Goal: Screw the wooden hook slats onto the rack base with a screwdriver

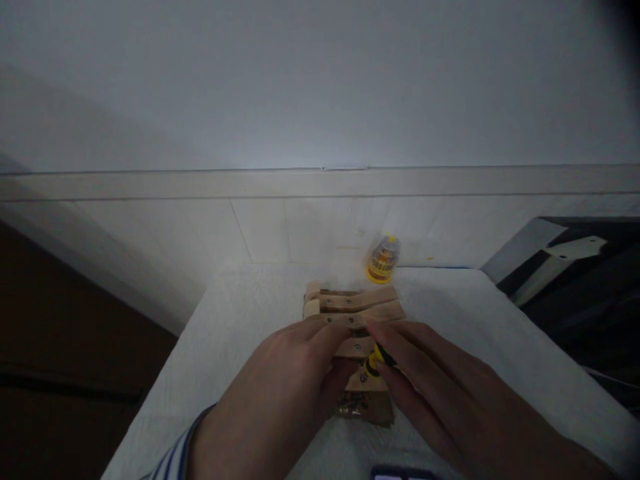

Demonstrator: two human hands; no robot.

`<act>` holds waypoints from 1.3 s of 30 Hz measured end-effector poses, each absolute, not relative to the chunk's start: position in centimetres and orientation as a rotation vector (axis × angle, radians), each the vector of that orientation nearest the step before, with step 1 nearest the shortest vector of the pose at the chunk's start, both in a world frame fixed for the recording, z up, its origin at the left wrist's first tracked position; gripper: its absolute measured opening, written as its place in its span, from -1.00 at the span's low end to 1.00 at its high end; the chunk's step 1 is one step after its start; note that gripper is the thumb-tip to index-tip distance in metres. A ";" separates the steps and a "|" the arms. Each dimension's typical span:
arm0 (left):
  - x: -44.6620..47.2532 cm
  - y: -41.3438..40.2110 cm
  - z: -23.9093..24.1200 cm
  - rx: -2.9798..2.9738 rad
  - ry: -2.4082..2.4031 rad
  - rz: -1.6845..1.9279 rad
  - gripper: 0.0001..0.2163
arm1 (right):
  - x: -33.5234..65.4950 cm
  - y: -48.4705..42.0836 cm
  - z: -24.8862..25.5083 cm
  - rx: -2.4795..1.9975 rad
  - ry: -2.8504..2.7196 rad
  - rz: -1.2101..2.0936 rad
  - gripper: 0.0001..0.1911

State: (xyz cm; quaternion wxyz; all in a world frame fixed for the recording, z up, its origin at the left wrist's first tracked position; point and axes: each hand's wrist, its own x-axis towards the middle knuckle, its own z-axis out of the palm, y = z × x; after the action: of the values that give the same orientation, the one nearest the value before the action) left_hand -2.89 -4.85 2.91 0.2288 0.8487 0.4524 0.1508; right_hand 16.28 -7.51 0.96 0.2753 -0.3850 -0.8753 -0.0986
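In the head view, pale wooden pieces (373, 298) with small screws in them lie in a row on the white table. My left hand (287, 373) is closed on the pieces' left part, its fingertips bent over the wood. Between the thumb and fingers of my right hand (440, 380) is a small yellow-and-black screwdriver (373, 362), held low over a near piece close to a screw. Its tip is hidden. A crinkled brown packet (367, 405), holding small shiny bits I cannot make out, lies at the near end of the row.
A see-through, cone-shaped case (384, 259) with a yellow base stands at the table's back edge, by the white wall (320, 227). A dark device (403, 473) shows at the bottom edge. Dark metal-fitted furniture (575, 250) is beyond the table's right side.
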 end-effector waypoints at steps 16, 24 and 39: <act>-0.9 -5.4 2.7 2.167 1.069 0.546 -0.78 | 16.2 -7.5 0.5 -1.081 -2.398 -0.181 -0.64; -0.3 -5.5 1.6 2.215 1.189 0.533 -0.87 | 16.1 -7.3 0.6 -1.057 -2.371 -0.091 -0.65; -0.4 -5.7 2.1 2.333 1.167 0.533 -0.89 | 16.1 -7.4 0.9 -1.035 -2.369 -0.009 -0.63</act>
State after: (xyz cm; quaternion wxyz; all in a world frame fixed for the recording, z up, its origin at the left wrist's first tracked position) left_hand -0.40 -5.70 2.07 0.2373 0.8511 0.4260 0.1945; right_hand 16.12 -7.37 0.88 0.2745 -0.3849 -0.8812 -0.0033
